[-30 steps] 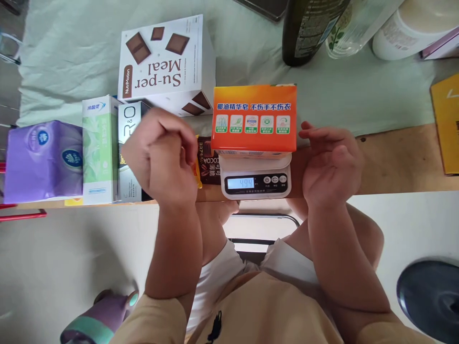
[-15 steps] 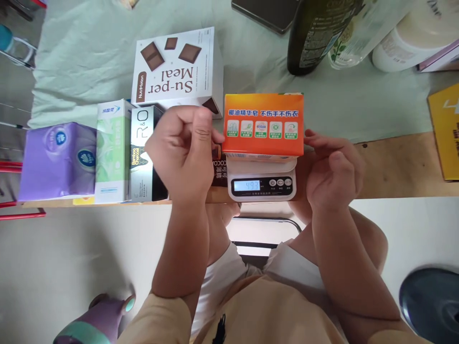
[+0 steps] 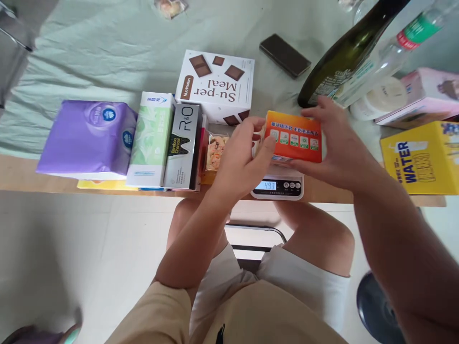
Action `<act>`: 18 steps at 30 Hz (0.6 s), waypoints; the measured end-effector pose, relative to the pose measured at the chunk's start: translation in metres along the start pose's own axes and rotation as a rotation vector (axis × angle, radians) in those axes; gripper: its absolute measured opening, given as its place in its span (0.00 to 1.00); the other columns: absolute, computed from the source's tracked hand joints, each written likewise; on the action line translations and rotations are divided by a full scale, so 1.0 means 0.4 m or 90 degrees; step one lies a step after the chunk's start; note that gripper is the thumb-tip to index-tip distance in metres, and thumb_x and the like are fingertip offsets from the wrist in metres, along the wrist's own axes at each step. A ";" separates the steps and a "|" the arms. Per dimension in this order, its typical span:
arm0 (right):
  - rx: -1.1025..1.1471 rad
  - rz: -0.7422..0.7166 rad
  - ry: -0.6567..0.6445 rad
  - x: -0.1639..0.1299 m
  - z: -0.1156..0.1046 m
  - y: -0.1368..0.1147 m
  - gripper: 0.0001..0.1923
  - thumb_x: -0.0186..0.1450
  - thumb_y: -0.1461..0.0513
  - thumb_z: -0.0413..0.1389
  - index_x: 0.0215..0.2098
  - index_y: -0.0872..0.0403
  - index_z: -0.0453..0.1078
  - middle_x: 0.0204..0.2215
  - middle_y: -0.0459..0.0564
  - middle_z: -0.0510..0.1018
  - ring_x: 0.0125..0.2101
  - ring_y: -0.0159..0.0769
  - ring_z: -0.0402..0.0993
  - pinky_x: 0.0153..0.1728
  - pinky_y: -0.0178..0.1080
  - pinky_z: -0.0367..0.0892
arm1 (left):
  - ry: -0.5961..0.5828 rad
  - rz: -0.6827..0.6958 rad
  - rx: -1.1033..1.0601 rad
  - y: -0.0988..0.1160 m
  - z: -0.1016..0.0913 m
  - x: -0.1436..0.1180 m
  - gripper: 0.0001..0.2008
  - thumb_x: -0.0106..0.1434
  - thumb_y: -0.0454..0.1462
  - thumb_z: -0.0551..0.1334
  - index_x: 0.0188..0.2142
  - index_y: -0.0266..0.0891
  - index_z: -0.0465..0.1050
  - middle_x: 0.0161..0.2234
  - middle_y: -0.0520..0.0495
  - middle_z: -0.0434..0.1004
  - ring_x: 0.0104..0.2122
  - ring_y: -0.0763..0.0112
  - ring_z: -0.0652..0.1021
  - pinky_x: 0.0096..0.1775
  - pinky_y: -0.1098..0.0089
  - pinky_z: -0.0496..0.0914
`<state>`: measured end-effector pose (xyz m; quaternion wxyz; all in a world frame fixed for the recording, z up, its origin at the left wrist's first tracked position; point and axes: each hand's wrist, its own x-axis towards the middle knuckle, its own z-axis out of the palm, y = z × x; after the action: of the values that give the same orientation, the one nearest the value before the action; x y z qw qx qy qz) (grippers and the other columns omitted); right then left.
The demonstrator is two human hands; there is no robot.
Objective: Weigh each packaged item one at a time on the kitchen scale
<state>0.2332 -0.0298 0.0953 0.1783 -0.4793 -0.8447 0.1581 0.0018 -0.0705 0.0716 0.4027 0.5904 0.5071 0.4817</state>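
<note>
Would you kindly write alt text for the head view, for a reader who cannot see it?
Both hands, left and right, grip an orange box on a small digital scale reading 493. Tissue packs and boxes line the table edge to the left.

The soap box (image 3: 294, 137) is bright orange with a blue band of white characters and a row of small white-and-green squares, and it sits on a white scale (image 3: 278, 185) with a dark panel and a pale blue display. To its left stand a white box (image 3: 216, 87) printed with brown chocolate squares and brown lettering, a black-and-silver box (image 3: 182, 144), a pale green-and-white box (image 3: 151, 137) and a purple tissue pack (image 3: 87, 137) (white and blue badges on it). A yellow carton (image 3: 421, 156) with dark blue lettering lies to the right, near a dark green bottle (image 3: 344, 57), all on a mint-green cloth (image 3: 107, 52).
</note>
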 end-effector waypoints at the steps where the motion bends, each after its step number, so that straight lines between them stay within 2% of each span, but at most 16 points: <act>1: -0.051 -0.003 -0.072 0.024 -0.014 -0.014 0.47 0.59 0.46 0.68 0.72 0.45 0.60 0.76 0.59 0.59 0.77 0.65 0.54 0.74 0.72 0.58 | -0.018 -0.024 -0.001 0.012 -0.005 -0.004 0.14 0.75 0.44 0.56 0.55 0.42 0.69 0.59 0.39 0.78 0.58 0.57 0.80 0.61 0.52 0.77; 3: -0.116 -0.011 -0.172 0.064 -0.029 -0.035 0.49 0.58 0.48 0.68 0.73 0.47 0.59 0.73 0.61 0.64 0.75 0.67 0.59 0.72 0.71 0.62 | -0.052 -0.045 0.006 0.033 -0.012 -0.011 0.17 0.75 0.43 0.55 0.57 0.38 0.68 0.60 0.35 0.76 0.59 0.53 0.79 0.63 0.48 0.75; 5: -0.147 0.002 -0.211 0.086 -0.031 -0.049 0.49 0.57 0.47 0.68 0.72 0.49 0.60 0.68 0.62 0.71 0.69 0.66 0.68 0.68 0.70 0.68 | -0.078 -0.053 0.027 0.051 -0.017 -0.017 0.18 0.75 0.44 0.55 0.59 0.37 0.67 0.61 0.33 0.76 0.60 0.50 0.78 0.64 0.45 0.73; 8: -0.167 0.033 -0.184 0.089 -0.031 -0.069 0.47 0.56 0.45 0.67 0.70 0.50 0.63 0.64 0.62 0.75 0.63 0.63 0.74 0.63 0.68 0.73 | -0.110 -0.085 0.058 0.075 -0.034 -0.033 0.19 0.76 0.44 0.55 0.60 0.38 0.67 0.61 0.33 0.76 0.61 0.47 0.77 0.64 0.42 0.72; 11: -0.162 0.017 -0.124 0.087 -0.037 -0.112 0.44 0.57 0.42 0.65 0.68 0.49 0.65 0.63 0.62 0.76 0.64 0.60 0.74 0.63 0.64 0.74 | -0.120 -0.075 0.066 0.101 -0.073 -0.059 0.16 0.76 0.45 0.55 0.55 0.39 0.70 0.61 0.33 0.75 0.62 0.45 0.77 0.62 0.42 0.75; 13: -0.147 -0.005 -0.098 0.101 -0.042 -0.159 0.44 0.59 0.41 0.65 0.68 0.46 0.63 0.63 0.60 0.76 0.63 0.59 0.75 0.62 0.63 0.75 | -0.083 -0.020 0.049 0.118 -0.114 -0.078 0.14 0.77 0.46 0.55 0.50 0.40 0.71 0.61 0.34 0.75 0.61 0.47 0.77 0.61 0.46 0.76; 15: -0.136 -0.020 -0.073 0.131 -0.042 -0.224 0.43 0.60 0.40 0.65 0.69 0.42 0.61 0.63 0.57 0.76 0.62 0.59 0.76 0.61 0.63 0.76 | -0.008 0.048 0.005 0.130 -0.165 -0.091 0.15 0.78 0.47 0.54 0.48 0.41 0.72 0.59 0.37 0.77 0.59 0.52 0.78 0.61 0.49 0.76; 17: -0.117 -0.044 -0.050 0.172 -0.033 -0.299 0.42 0.60 0.43 0.66 0.68 0.38 0.60 0.64 0.52 0.74 0.62 0.58 0.77 0.60 0.62 0.76 | 0.091 0.114 -0.064 0.136 -0.225 -0.094 0.16 0.78 0.48 0.54 0.44 0.43 0.75 0.54 0.44 0.80 0.57 0.57 0.79 0.60 0.54 0.77; 18: -0.102 -0.070 -0.044 0.195 -0.025 -0.338 0.42 0.59 0.45 0.66 0.68 0.37 0.60 0.65 0.51 0.74 0.62 0.57 0.76 0.61 0.61 0.76 | 0.160 0.111 -0.117 0.139 -0.258 -0.094 0.14 0.77 0.47 0.57 0.41 0.43 0.77 0.50 0.47 0.81 0.56 0.59 0.80 0.58 0.57 0.78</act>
<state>0.0988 -0.0276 0.1749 0.1180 -0.4394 -0.8853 0.0964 -0.0883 -0.1177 0.1408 0.3449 0.5281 0.4541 0.6293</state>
